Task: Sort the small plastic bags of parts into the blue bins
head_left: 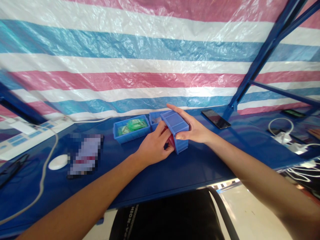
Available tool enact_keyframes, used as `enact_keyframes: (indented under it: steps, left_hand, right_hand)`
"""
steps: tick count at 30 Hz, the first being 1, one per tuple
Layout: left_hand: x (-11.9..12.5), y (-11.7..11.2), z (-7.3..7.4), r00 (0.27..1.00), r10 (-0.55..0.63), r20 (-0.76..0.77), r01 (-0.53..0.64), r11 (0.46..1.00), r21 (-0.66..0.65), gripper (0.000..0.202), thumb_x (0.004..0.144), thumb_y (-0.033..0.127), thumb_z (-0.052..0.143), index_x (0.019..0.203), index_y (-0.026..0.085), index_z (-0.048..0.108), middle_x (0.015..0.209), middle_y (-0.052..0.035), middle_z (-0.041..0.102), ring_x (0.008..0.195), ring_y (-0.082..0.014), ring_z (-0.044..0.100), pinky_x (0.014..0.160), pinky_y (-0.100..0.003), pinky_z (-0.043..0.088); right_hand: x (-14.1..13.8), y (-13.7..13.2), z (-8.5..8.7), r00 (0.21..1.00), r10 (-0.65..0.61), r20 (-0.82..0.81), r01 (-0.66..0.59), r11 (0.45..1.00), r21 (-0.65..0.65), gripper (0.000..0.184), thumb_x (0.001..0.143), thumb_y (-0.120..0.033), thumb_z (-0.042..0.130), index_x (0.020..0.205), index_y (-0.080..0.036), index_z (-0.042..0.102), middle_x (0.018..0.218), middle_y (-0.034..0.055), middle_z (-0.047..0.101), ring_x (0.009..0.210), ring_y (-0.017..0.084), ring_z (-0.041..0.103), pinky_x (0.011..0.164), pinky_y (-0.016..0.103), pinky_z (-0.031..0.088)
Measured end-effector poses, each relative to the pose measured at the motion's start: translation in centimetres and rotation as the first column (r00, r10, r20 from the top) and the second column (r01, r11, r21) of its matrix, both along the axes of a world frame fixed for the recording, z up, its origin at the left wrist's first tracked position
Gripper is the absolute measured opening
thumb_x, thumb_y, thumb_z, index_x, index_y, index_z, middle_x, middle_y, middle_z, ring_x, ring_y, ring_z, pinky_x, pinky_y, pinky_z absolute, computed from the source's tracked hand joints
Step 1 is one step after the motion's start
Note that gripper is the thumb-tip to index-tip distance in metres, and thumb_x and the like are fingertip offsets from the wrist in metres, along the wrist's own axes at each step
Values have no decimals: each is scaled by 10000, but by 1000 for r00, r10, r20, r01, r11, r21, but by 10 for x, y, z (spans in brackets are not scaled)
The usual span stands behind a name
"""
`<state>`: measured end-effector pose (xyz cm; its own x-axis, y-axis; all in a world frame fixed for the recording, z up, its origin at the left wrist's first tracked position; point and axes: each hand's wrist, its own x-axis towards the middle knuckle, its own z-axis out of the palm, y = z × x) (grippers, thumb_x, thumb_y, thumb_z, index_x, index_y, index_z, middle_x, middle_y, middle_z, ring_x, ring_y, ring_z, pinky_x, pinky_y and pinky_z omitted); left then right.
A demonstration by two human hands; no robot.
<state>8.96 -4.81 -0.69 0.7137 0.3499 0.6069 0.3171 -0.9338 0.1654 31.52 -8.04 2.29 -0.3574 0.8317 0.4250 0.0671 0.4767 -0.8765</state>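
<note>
My right hand point(196, 128) grips a small blue plastic bin point(178, 125) from its right side, thumb in front and fingers over the back. The bin is tipped on its side, its mouth facing left. Fingers of my left hand point(156, 145) reach into that mouth, curled together; something reddish shows beside them, mostly hidden. Behind my left hand stands a second blue bin point(154, 117) with small pale items in it, partly covered. To its left sits a third blue bin point(132, 135) holding green packets point(136, 124).
On the blue table point(200, 166) lie a dark phone point(215, 118) at right, a pixelated flat object point(86, 156) and a white round disc point(58, 162) at left. A power strip point(37, 135) with cables runs along the back left. A black chair point(170, 216) stands in front.
</note>
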Motion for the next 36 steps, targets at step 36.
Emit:
enact_keyframes:
  steps: [36]
  left_hand:
    - [-16,6,12,981,18,-195,-31,997,-67,595,901,279,728,1450,261,498,1480,-71,651,1282,-260,697,883,-334,616]
  right_hand:
    - [23,3,3,996,-77,41,75,996,43,1019,769,-654,879,1618,-279,457,1537,99,598,1325,370,627,1154,481,481]
